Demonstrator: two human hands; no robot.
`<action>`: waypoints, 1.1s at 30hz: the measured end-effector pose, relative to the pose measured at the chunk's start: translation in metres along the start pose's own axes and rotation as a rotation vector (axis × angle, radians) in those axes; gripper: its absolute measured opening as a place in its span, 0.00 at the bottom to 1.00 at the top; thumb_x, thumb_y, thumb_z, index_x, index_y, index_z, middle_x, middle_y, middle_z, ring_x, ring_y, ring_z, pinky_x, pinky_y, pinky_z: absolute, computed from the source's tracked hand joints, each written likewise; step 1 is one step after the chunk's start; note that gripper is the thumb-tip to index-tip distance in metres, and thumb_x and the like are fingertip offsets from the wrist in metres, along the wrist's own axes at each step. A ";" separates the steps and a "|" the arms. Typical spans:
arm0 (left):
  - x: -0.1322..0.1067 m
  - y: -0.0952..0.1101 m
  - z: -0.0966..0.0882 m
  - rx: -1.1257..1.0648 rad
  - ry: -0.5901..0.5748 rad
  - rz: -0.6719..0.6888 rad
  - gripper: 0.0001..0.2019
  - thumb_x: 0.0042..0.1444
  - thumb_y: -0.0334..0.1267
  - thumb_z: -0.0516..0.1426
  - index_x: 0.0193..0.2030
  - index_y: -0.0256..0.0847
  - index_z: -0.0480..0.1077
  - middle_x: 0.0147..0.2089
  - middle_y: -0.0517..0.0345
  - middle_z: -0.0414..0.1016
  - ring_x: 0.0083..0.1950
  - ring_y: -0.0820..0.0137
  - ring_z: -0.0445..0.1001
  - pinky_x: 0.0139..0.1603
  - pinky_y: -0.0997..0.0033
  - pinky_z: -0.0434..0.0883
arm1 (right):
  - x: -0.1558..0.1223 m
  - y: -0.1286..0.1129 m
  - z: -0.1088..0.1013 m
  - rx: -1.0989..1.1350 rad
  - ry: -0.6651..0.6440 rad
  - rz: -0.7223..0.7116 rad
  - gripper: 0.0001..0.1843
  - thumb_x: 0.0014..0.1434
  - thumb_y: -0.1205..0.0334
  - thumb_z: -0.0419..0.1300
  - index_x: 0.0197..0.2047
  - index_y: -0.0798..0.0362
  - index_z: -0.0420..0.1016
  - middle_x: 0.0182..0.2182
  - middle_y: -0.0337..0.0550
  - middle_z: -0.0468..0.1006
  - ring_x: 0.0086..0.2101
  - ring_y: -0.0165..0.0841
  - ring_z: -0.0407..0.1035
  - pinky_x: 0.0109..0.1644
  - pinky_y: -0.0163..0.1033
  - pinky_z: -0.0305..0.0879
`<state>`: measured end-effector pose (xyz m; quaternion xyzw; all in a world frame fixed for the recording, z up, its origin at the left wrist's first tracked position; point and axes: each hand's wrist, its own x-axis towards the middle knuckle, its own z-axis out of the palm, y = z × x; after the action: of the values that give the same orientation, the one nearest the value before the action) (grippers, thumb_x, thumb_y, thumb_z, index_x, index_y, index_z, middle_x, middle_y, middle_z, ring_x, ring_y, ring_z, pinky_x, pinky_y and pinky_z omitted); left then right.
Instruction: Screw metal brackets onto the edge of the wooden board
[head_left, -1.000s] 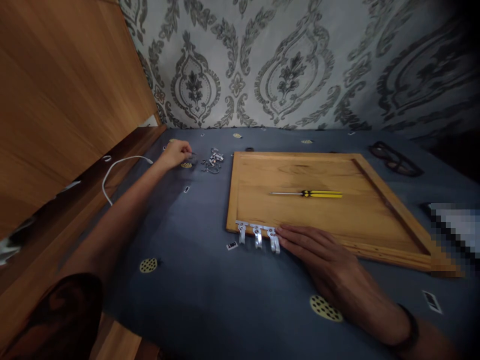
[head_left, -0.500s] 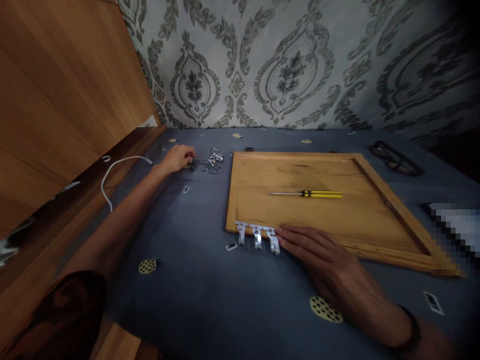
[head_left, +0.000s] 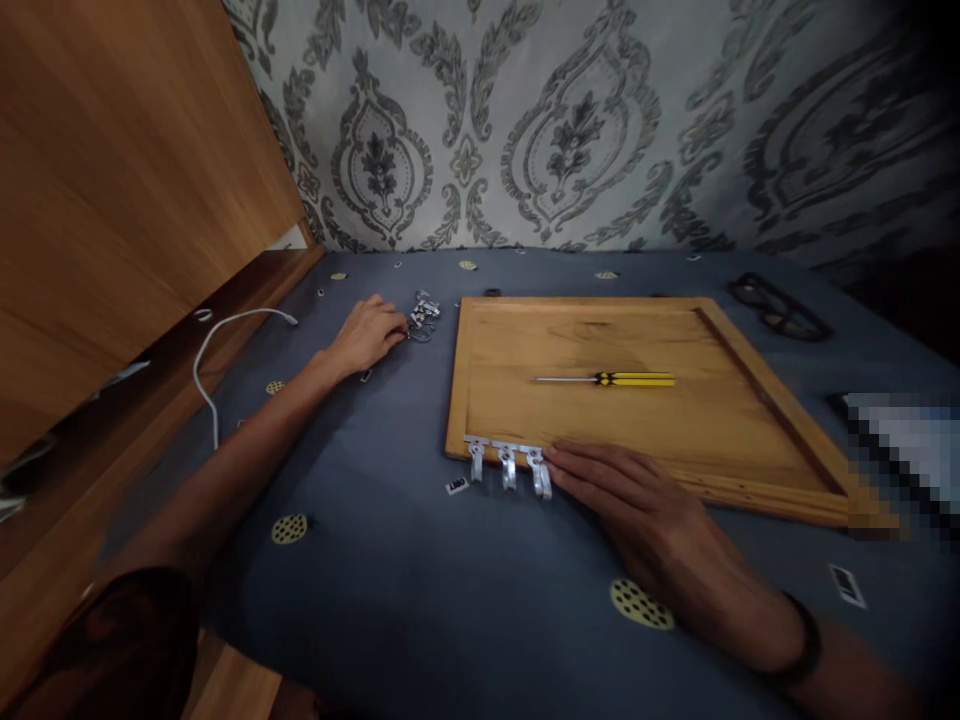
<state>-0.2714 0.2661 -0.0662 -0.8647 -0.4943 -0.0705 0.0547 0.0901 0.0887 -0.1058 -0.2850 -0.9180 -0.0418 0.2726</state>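
My left hand [head_left: 371, 333] is beside a small pile of metal hooks and fittings [head_left: 424, 310] on the blue cloth. Its fingers are curled together with the tips down; what lies in them, if anything, is hidden. My right hand [head_left: 645, 510] lies with fingers stretched out along the near edge of a wooden framed panel [head_left: 776, 400]. Its fingertips touch the right end of a silver hook strip [head_left: 508, 453], set along that edge near the left corner. Three hooks hang from this strip over the edge. A yellow-and-black screwdriver [head_left: 637, 379] rests on the panel, blade pointing left.
Black-framed glasses [head_left: 780, 307] lie behind the panel's right side. A pixelated flat object [head_left: 911, 450] is at the right edge. On the left, a white cable [head_left: 217, 335] runs near a wooden cabinet [head_left: 142, 150]. Patterned fabric [head_left: 495, 130] rises behind.
My left hand has moved right and slightly nearer to me, up to the metal pile. My right hand stays on the panel edge at the hook strip. The view has shifted slightly.
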 end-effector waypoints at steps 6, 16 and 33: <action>-0.007 0.007 -0.004 0.012 -0.015 -0.024 0.07 0.62 0.32 0.55 0.35 0.39 0.75 0.39 0.49 0.78 0.47 0.57 0.70 0.54 0.57 0.64 | -0.002 0.000 0.001 0.034 -0.023 0.041 0.27 0.66 0.75 0.51 0.65 0.48 0.70 0.55 0.49 0.82 0.55 0.40 0.77 0.54 0.53 0.78; -0.035 0.053 -0.035 -0.284 0.016 -0.073 0.08 0.60 0.39 0.57 0.39 0.40 0.76 0.37 0.56 0.79 0.36 0.68 0.72 0.38 0.70 0.69 | -0.003 -0.003 -0.001 0.084 -0.055 0.107 0.26 0.68 0.75 0.51 0.64 0.47 0.72 0.56 0.46 0.81 0.57 0.38 0.74 0.59 0.51 0.74; -0.011 0.160 -0.049 -1.085 -0.398 0.067 0.02 0.53 0.35 0.60 0.33 0.40 0.73 0.29 0.61 0.79 0.29 0.75 0.76 0.31 0.78 0.72 | -0.006 -0.007 -0.004 0.024 -0.107 0.104 0.26 0.69 0.74 0.49 0.67 0.52 0.68 0.60 0.49 0.78 0.61 0.40 0.70 0.63 0.53 0.69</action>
<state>-0.1422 0.1676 -0.0234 -0.7808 -0.3604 -0.1481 -0.4884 0.0919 0.0789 -0.1051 -0.3309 -0.9156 -0.0012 0.2285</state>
